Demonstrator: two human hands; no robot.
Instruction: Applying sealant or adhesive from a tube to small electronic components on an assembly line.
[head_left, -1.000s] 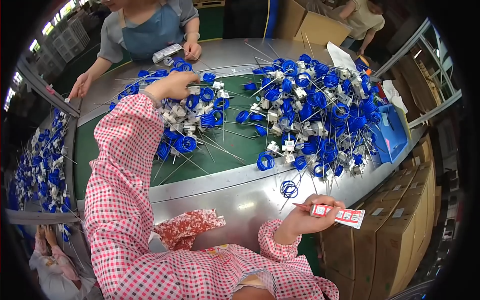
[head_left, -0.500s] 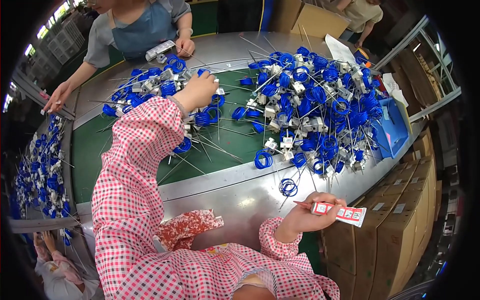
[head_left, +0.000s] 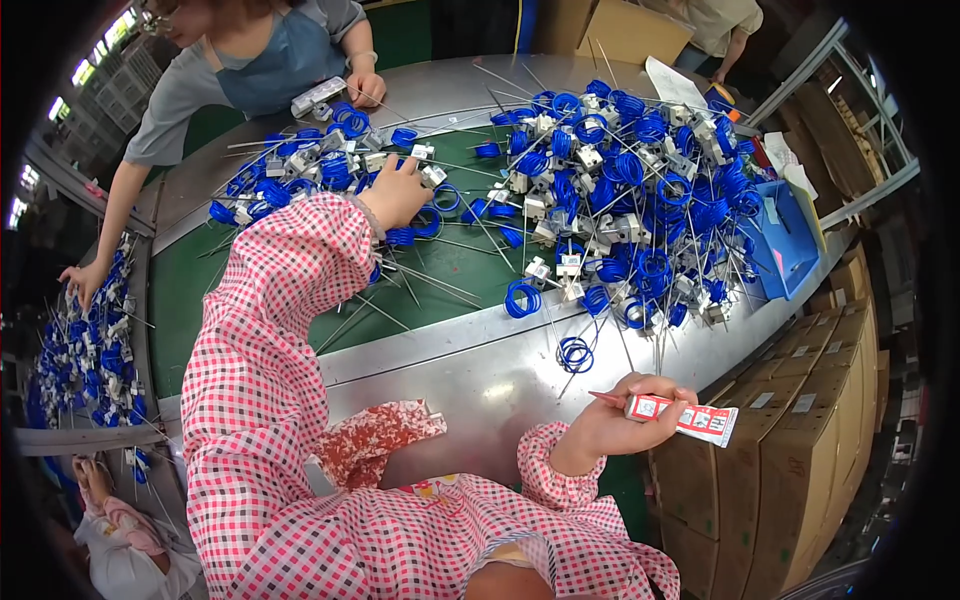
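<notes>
My right hand (head_left: 625, 435) is closed round a red-and-white squeeze tube (head_left: 690, 416), its pointed red nozzle facing left. My left hand (head_left: 396, 196) reaches over the near right side of the left pile (head_left: 300, 165), fingers apart, close to a small white block (head_left: 433, 175). Whether the fingertips touch it I cannot tell. Both piles are made of small grey-white blocks with blue coiled leads and thin metal rods. The larger pile (head_left: 620, 200) lies to the right. One blue coil (head_left: 575, 354) rests on the metal near edge of the table.
A red-stained cloth or paper (head_left: 375, 440) lies before me. At the right stand a blue bin (head_left: 785, 240) and stacked cardboard boxes (head_left: 800, 420). A co-worker's hand (head_left: 85, 283) is over another pile at far left; their other hand (head_left: 368, 88) rests on the table.
My left hand has drawn slightly back and nearer, its fingers more spread. The co-worker's hand at the left has moved down onto the far-left pile. The tube stays in my right hand.
</notes>
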